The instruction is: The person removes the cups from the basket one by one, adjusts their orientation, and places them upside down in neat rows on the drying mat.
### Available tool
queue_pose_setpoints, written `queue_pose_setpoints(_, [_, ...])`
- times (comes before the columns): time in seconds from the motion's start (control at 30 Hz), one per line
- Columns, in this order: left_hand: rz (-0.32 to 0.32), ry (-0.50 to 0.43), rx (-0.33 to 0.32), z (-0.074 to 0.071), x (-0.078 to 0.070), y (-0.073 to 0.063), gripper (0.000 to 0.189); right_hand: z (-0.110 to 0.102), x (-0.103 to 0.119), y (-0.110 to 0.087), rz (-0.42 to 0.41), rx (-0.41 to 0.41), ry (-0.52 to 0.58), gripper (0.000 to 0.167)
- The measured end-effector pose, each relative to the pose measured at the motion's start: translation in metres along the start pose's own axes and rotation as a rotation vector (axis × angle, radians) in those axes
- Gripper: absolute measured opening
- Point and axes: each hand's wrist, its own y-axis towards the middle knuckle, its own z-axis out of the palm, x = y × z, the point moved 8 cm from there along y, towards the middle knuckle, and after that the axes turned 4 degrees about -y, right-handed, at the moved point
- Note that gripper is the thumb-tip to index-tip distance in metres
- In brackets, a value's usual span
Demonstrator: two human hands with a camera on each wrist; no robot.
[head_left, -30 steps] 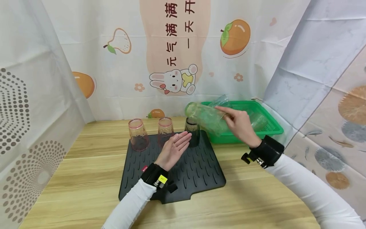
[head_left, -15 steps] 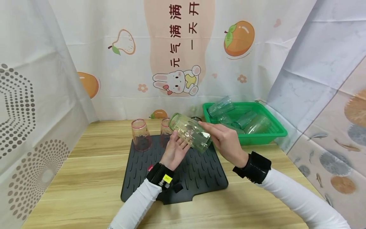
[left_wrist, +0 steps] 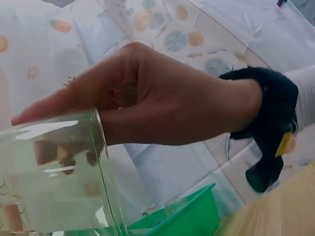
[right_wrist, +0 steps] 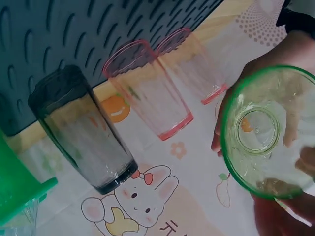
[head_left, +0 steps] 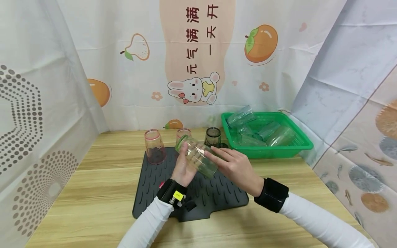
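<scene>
A clear green-tinted drinking glass (head_left: pixel 201 159) is held tilted above the dark drying mat (head_left: pixel 198 203), its bright green ringed end toward the upper left. My left hand (head_left: pixel 183 169) grips it near that end, thumb in front and fingers behind. At the lower right end my right hand (head_left: pixel 237 170) holds it too. In the left wrist view the right hand (left_wrist: pixel 162 98) lays its fingers along the upper side of the glass (left_wrist: pixel 54 162), thumb at the edge. The right wrist view looks into the glass (right_wrist: pixel 235 162), showing a smaller circle inside its green ring.
Two pink-tinted glasses, one left (head_left: pixel 155 151) and one partly hidden (head_left: pixel 183 132), and a dark glass (head_left: pixel 212 136) stand along the mat's back edge. A green basket (head_left: pixel 279 151) with several clear glasses lying in it stands at the back right, near the curtain.
My right hand brought the green glass from beside the basket leftward and down over the mat. My left hand, open earlier, now grips it. The dark glass shows again.
</scene>
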Motion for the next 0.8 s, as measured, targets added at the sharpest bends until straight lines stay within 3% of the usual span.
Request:
queue_pose_setpoints(0.17, [0.125, 0.070, -0.075, -0.012, -0.024, -0.005, 0.034, 0.009, -0.006, -0.004, 0.056, 0.128, 0.100, 0.069])
queue_pose_setpoints(0.3, [0.239, 0.166, -0.129, -0.023, -0.056, -0.011, 0.016, 0.010, -0.022, -0.012, 0.132, 0.142, 0.175, 0.056])
queue_pose_setpoints(0.37, [0.310, 0.272, -0.130, -0.026, -0.077, -0.014, 0.024, 0.009, -0.032, -0.016, 0.179, 0.122, 0.194, 0.053])
queue_pose_setpoints(0.47, [0.438, 0.549, -0.100, -0.026, -0.106, -0.021, 0.041, 0.010, -0.046, -0.022, 0.244, 0.111, 0.205, 0.054])
queue_pose_setpoints(0.5, [0.486, 0.619, -0.065, -0.033, -0.114, -0.020, 0.052, 0.010, -0.050, -0.024, 0.259, 0.113, 0.206, 0.054])
queue_pose_setpoints(0.6, [0.572, 0.834, -0.080, -0.036, -0.133, -0.027, 0.064, 0.010, -0.060, -0.029, 0.304, 0.120, 0.211, 0.055])
queue_pose_setpoints(0.7, [0.593, 0.932, -0.134, -0.042, -0.147, -0.030, 0.066, 0.009, -0.066, -0.033, 0.328, 0.117, 0.216, 0.055])
queue_pose_setpoints(0.8, [0.564, 1.000, -0.229, -0.044, -0.158, -0.033, 0.065, 0.008, -0.069, -0.036, 0.335, 0.107, 0.218, 0.054])
